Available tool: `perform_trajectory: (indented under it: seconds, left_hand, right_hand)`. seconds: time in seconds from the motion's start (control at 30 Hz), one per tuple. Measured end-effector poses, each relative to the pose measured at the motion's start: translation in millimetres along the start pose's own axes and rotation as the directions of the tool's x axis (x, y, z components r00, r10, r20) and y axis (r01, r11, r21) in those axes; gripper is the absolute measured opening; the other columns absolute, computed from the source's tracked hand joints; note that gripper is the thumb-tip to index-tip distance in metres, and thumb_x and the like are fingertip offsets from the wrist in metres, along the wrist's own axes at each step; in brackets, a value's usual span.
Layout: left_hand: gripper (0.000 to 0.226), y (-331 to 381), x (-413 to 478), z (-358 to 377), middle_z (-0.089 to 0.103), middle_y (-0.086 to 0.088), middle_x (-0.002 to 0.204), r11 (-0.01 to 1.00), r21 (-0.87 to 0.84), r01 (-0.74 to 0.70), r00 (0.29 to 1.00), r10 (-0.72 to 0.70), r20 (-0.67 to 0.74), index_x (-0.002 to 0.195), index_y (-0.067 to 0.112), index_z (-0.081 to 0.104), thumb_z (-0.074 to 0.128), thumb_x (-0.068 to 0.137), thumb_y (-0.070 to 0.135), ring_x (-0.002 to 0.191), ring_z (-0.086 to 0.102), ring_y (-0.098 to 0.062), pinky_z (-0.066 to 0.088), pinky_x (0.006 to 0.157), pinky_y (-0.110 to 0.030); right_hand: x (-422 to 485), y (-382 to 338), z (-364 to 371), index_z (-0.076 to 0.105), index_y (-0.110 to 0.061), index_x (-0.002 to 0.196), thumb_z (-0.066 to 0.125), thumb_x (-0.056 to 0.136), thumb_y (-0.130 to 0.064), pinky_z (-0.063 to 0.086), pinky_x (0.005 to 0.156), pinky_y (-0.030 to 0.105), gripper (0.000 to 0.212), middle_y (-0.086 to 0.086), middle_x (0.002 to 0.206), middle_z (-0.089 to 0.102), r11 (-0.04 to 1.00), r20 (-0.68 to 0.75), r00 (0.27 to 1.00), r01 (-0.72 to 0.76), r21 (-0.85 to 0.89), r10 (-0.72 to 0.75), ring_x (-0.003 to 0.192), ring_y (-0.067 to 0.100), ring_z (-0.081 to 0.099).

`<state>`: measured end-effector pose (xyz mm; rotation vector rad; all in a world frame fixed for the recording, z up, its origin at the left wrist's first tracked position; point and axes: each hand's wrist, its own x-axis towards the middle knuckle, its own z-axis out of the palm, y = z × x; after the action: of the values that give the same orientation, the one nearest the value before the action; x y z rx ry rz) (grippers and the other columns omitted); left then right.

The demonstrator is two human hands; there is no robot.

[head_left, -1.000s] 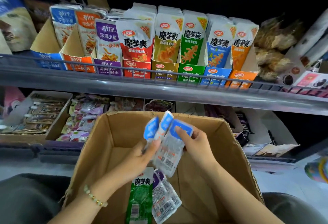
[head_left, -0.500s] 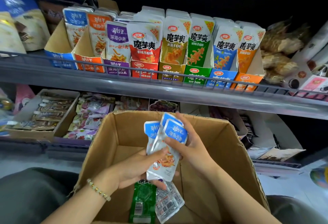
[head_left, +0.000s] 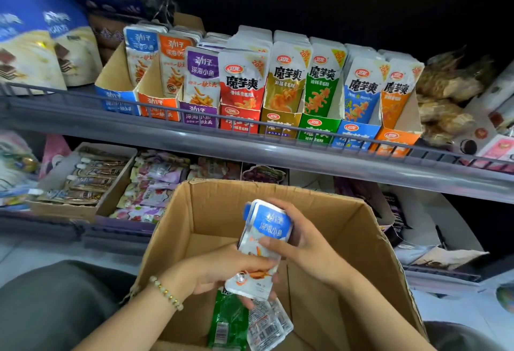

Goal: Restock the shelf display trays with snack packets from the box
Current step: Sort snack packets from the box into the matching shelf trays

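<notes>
A stack of blue-topped snack packets [head_left: 264, 235] is held upright over the open cardboard box [head_left: 370, 242]. My left hand [head_left: 222, 270] grips the stack's lower part and my right hand [head_left: 303, 242] holds its upper part from the right. A green packet [head_left: 226, 320] and clear-backed packets [head_left: 267, 328] lie on the box floor below my hands. On the upper shelf stands a row of display trays; the blue tray [head_left: 118, 102] at the left end holds matching blue-topped packets [head_left: 140, 47].
A grey wire rail [head_left: 250, 124] runs along the shelf front. Orange, purple, red, yellow, green, blue and orange trays fill the row rightwards. Large blue bags [head_left: 41, 39] stand at far left. The lower shelf holds a cardboard tray of pouches [head_left: 83, 181] and loose packets [head_left: 153, 189].
The fanned blue-topped packets have been gathered into one neat stack between both hands. The view has shifted left and slightly up, bringing the blue tray nearer the centre.
</notes>
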<state>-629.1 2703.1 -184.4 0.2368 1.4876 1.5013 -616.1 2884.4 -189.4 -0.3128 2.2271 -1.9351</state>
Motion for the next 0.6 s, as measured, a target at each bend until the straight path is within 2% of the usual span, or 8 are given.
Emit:
perform_trajectory:
  seconds: [0.1, 0.17, 0.23, 0.27, 0.33, 0.43, 0.53, 0.6]
  left_hand:
    - [0.032, -1.4, 1.3, -2.7, 0.071, -0.012, 0.108, 0.998, 0.057, -0.026, 1.000, 0.025, 0.005, 0.116, 0.014, 0.059, 0.066, 0.087, 0.027, 0.091, 0.070, -0.023, 0.059, 0.060, -0.029]
    - [0.033, -4.5, 5.3, -2.2, 0.071, -0.011, 0.107, 0.990, 0.102, -0.101, 0.983, 0.115, -0.142, 0.111, 0.015, 0.061, 0.072, 0.082, 0.025, 0.090, 0.070, -0.021, 0.060, 0.063, -0.034]
    - [0.034, -6.1, 7.5, -2.1, 0.071, -0.002, 0.096, 0.958, 0.185, -0.218, 0.909, 0.269, -0.318, 0.106, 0.014, 0.057, 0.076, 0.079, 0.021, 0.079, 0.071, -0.014, 0.059, 0.054, -0.030]
    - [0.034, -5.7, 7.0, -2.4, 0.070, 0.002, 0.090, 0.933, 0.238, -0.269, 0.870, 0.342, -0.356, 0.104, 0.014, 0.054, 0.076, 0.079, 0.020, 0.074, 0.070, -0.011, 0.056, 0.048, -0.027]
    - [0.032, -3.2, 1.9, -2.4, 0.068, 0.002, 0.085, 0.885, 0.334, -0.325, 0.832, 0.435, -0.345, 0.103, 0.018, 0.050, 0.073, 0.082, 0.023, 0.067, 0.068, -0.013, 0.051, 0.043, -0.025]
    - [0.032, 5.3, -10.2, -4.4, 0.069, -0.002, 0.091, 0.835, 0.428, -0.347, 0.824, 0.489, -0.286, 0.108, 0.028, 0.047, 0.068, 0.085, 0.032, 0.072, 0.069, -0.023, 0.049, 0.042, -0.026]
    - [0.034, 26.6, -28.9, -9.6, 0.068, 0.005, 0.092, 0.793, 0.458, -0.401, 0.805, 0.544, -0.237, 0.113, 0.035, 0.044, 0.065, 0.087, 0.031, 0.070, 0.067, -0.007, 0.046, 0.041, -0.021]
    - [0.031, 45.9, -42.4, -17.6, 0.068, 0.010, 0.089, 0.743, 0.516, -0.427, 0.763, 0.602, -0.235, 0.109, 0.039, 0.044, 0.064, 0.086, 0.034, 0.068, 0.065, 0.000, 0.044, 0.042, -0.016]
  right_hand:
    - [2.7, -6.7, -13.4, 0.053, -0.020, 0.128, 0.082, 0.072, -0.007, 0.055, 0.083, 0.033, 0.064, 0.003, 0.115, 0.067, 0.998, -0.001, 0.999, -0.040, -0.057, 0.040, 0.101, 0.018, 0.067]
    - [3.5, -9.0, -17.6, 0.058, -0.016, 0.120, 0.084, 0.070, -0.010, 0.055, 0.079, 0.029, 0.057, 0.004, 0.106, 0.071, 0.992, -0.063, 0.998, -0.030, -0.123, 0.023, 0.093, 0.015, 0.068]
    - [4.3, -12.4, -18.6, 0.058, -0.012, 0.111, 0.084, 0.067, -0.014, 0.056, 0.075, 0.028, 0.052, 0.009, 0.102, 0.070, 0.990, -0.157, 0.988, -0.013, -0.143, -0.009, 0.088, 0.015, 0.068]
    - [4.2, -15.4, -17.9, 0.056, -0.010, 0.109, 0.083, 0.067, -0.015, 0.057, 0.074, 0.027, 0.050, 0.012, 0.103, 0.068, 0.991, -0.180, 0.984, -0.016, -0.132, -0.008, 0.088, 0.017, 0.069]
    - [3.6, -25.4, -15.1, 0.052, -0.010, 0.108, 0.080, 0.072, -0.015, 0.058, 0.073, 0.026, 0.045, 0.013, 0.104, 0.067, 0.987, -0.158, 0.987, -0.024, -0.157, -0.001, 0.090, 0.020, 0.069]
    - [5.7, -53.0, -14.8, 0.052, -0.012, 0.114, 0.078, 0.074, -0.020, 0.058, 0.077, 0.028, 0.048, 0.004, 0.104, 0.068, 0.969, -0.053, 0.998, -0.051, -0.243, 0.039, 0.093, 0.019, 0.069]
    - [15.5, -92.5, -15.5, 0.057, -0.014, 0.111, 0.080, 0.065, -0.024, 0.058, 0.076, 0.027, 0.053, 0.003, 0.101, 0.071, 0.959, -0.037, 0.996, -0.085, -0.270, 0.078, 0.090, 0.017, 0.071]
    - [26.0, -120.2, -11.5, 0.058, -0.016, 0.109, 0.080, 0.061, -0.022, 0.058, 0.070, 0.023, 0.053, 0.001, 0.099, 0.072, 0.959, -0.048, 0.995, -0.093, -0.267, 0.083, 0.087, 0.015, 0.072]
